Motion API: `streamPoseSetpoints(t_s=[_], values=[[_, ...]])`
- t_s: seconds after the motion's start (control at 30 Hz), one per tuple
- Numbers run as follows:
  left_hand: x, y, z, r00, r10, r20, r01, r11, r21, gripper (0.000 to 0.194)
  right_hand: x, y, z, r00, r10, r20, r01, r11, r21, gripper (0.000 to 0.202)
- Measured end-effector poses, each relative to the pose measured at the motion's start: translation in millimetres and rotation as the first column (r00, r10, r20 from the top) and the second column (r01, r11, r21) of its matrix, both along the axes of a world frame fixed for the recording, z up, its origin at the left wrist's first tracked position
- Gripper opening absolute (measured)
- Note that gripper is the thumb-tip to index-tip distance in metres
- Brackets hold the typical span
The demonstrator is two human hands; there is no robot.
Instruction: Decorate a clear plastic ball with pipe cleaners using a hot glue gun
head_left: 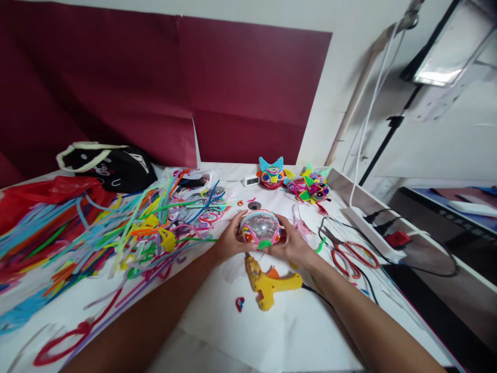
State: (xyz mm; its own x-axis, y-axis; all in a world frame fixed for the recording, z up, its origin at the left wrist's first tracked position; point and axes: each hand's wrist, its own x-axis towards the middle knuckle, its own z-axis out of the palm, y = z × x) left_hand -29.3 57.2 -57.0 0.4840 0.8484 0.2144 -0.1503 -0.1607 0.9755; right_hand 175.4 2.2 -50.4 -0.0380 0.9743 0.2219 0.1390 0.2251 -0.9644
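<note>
Between my two hands is a clear plastic ball point(264, 226) trimmed with colourful pipe cleaners, a green piece at its near edge. My left hand point(232, 241) grips its left side, fingers curled round. On the opposite side my right hand point(289, 243) holds it in the same way. Just below lies a yellow hot glue gun point(272, 282), its nozzle close under the ball and its black cord running right beneath my right forearm. A small red and blue pipe-cleaner piece point(239, 304) rests left of the glue gun.
Loose pipe cleaners point(116, 228) cover the left side. Finished pipe-cleaner figures point(272, 173) stand at the back beside a small white digital display point(251, 181). Red-handled scissors point(351, 256) and a power strip point(375, 235) lie at right. A black bag point(112, 168) stands back left.
</note>
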Motion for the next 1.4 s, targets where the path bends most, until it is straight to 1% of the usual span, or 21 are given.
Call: streamPoseSetpoints(t_s=[0.07,0.17,0.3,0.5,0.6,0.73,0.9,1.0,1.2,1.3,1.4], values=[[-1,1,-2.6,0.999,0.003,-0.034,-0.003,1.000,0.000,0.112,-1,0,-1.8,1.000,-0.003,0.003,0.003,1.000,0.002,0.097],[-3,3,-4.9,0.997,0.008,-0.083,-0.005,0.999,0.034,0.105,0,1,-4.3,1.000,0.009,0.024,-0.009,1.000,-0.006,0.096],[-5,4,-5.0,0.997,-0.013,-0.083,0.018,0.998,0.066,0.099,3,1,-5.5,0.998,0.003,0.055,-0.003,1.000,-0.015,0.094],[-4,3,-5.9,0.994,-0.065,-0.091,0.070,0.996,0.048,0.095,4,1,-1.8,0.996,0.006,0.087,-0.006,1.000,-0.002,0.092],[-3,3,-6.9,0.993,-0.081,-0.086,0.084,0.996,0.028,0.097,4,1,-1.7,0.995,0.011,0.101,-0.011,1.000,0.006,0.090],[-4,2,-7.6,0.993,-0.064,-0.097,0.064,0.998,0.003,0.102,6,2,-4.1,0.993,0.004,0.118,-0.004,1.000,0.003,0.092],[-3,0,-7.5,0.993,-0.036,-0.109,0.033,0.999,-0.028,0.114,7,2,-7.2,0.991,0.000,0.136,-0.001,1.000,0.004,0.099],[-1,-1,-6.6,0.995,-0.024,-0.101,0.022,0.999,-0.024,0.120,8,2,-9.4,0.990,-0.001,0.139,-0.001,1.000,0.008,0.101],[-1,-2,-6.7,0.995,0.002,-0.097,-0.003,1.000,-0.009,0.120,9,4,-13.6,0.991,-0.007,0.134,0.005,1.000,0.011,0.110],[-2,0,-9.5,0.994,0.011,-0.105,-0.011,1.000,0.008,0.121,9,6,-13.3,0.993,-0.015,0.120,0.011,0.999,0.031,0.109],[-2,2,-12.0,0.992,0.035,-0.119,-0.031,0.999,0.036,0.119,10,6,-11.3,0.989,-0.027,0.148,0.024,0.999,0.023,0.108]])
